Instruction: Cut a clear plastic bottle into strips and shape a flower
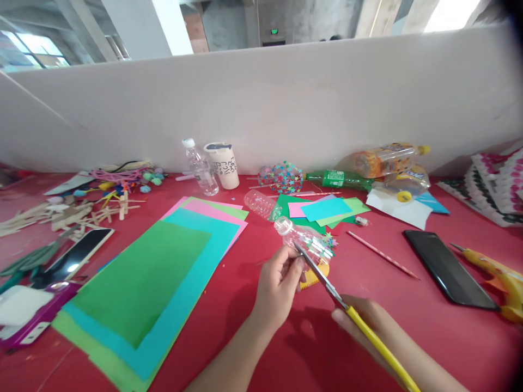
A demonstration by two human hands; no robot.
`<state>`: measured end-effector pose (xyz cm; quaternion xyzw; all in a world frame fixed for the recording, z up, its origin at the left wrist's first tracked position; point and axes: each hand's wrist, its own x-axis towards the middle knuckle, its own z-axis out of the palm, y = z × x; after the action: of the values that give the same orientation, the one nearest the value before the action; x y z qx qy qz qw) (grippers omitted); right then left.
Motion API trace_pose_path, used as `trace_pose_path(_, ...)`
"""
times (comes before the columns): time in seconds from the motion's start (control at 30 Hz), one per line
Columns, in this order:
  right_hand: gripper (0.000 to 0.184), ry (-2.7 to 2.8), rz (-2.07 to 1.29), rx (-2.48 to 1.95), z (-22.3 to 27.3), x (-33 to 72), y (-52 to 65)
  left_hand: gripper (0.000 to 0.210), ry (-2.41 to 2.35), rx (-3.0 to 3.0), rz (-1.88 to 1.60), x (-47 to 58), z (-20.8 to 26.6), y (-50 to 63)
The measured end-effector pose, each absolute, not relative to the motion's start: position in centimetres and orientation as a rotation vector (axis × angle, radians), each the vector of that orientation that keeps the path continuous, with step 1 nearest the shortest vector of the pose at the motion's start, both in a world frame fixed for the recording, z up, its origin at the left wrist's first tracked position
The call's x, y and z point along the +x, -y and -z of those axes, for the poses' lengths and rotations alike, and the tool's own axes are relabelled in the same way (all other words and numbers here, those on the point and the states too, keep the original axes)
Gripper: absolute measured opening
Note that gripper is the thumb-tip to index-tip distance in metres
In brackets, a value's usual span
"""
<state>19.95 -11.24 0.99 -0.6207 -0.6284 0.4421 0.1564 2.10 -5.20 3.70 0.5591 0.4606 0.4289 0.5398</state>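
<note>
My left hand (275, 283) is closed in a pinch beside the blade tips. Whatever is between its thumb and forefinger is too small or see-through to make out. My right hand (363, 318) grips a pair of scissors (324, 280) with long yellow handles, blades pointing up and left to the left fingertips. Just behind the fingers lies a clear plastic bottle piece (308, 237) with its neck to the left; whether the hand touches it I cannot tell. Under it shows a yellow toothed piece (314, 276). Star-shaped sequins (330, 239) lie at its right.
Coloured sheets (143, 272) lie left, smaller paper pieces (327, 209) behind. A water bottle (201, 169) and a cup (226, 167) stand by the white partition (253, 109). At right are a pink stick (382, 254), a black phone (447, 268) and a yellow glue gun (494, 275).
</note>
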Motion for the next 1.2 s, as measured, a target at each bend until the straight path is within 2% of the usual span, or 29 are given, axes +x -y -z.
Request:
trace_pose_path(0.53,0.051,1.812,-1.169,-1.795,-0.7,20.5,11.1,0.018,-1.090,1.589,-0.924,1.8,-3.3,5.2)
trace_pose_path(0.8,0.048,1.844,-1.356,-1.691,-2.1,20.8,11.0,0.018,-1.133,1.633,-0.916,1.7,-3.0,5.3)
trace_pose_path(1.2,0.050,1.787,-1.305,-1.781,-1.5,20.3,11.3,0.016,-1.137,1.657,-0.922,1.8,-3.3,5.3)
